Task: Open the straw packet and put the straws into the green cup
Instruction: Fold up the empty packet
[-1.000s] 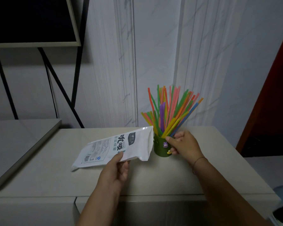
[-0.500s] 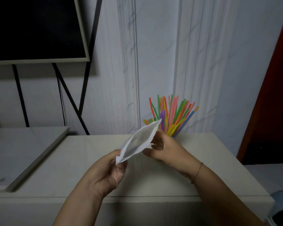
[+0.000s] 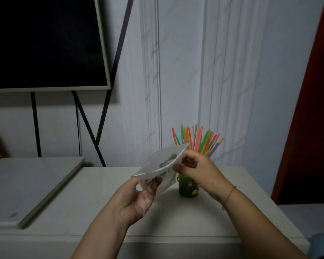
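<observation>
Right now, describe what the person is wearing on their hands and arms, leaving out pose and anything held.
Neither the left hand nor the right hand wears a glove, and no sleeve reaches into view on either side. A thin reddish-brown cord bracelet circles the right wrist. The left wrist shows no band or watch. Whether any finger carries a ring is too blurred to tell.

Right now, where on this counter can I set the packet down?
Bare counter lies between the grey slab and the green cup, and right of the cup. Crowded at the cup, where left hand and right hand hold the packet.
</observation>
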{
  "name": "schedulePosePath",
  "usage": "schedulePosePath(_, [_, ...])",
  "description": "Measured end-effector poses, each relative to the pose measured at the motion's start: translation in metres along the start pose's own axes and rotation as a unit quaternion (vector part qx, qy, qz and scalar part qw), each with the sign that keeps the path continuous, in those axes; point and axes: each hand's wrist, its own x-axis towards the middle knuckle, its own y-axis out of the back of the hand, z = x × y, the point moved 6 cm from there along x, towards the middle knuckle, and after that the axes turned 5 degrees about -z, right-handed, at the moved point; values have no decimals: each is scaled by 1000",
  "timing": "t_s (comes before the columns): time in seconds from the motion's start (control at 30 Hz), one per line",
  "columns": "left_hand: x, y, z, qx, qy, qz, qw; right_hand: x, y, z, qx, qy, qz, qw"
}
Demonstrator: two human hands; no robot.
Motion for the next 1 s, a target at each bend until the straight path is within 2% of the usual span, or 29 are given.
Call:
schedulePosePath(0.23, [8,6,4,26,-4,-46,999,3,12,6,77,-16,77,994])
schedulePosePath(0.33, [10,13,6,157,-26,-28,987,3,17,10,133,-50,114,983])
schedulePosePath(0.43, [11,24,16,372,-91,35,923,0,18,15,155,-79,137,975])
schedulePosePath(0.5, [13,28,24,448,-157,71,877,-2,16,18,163,-93,143,972])
schedulePosePath(0.53, [12,27,26,458,-187,74,866,-2,15,19,166,-100,140,971])
schedulePosePath(0.67, [13,25,27,404,-221,46,887,-10,7,23,128,-142,87,978])
schedulePosePath(0.87, [18,17,29,383,-201,-8,902,-21,6,27,127,-150,61,979])
schedulePosePath(1.0, [30,14,44,280,-205,15,938,-25,-3,30,101,-174,11,979])
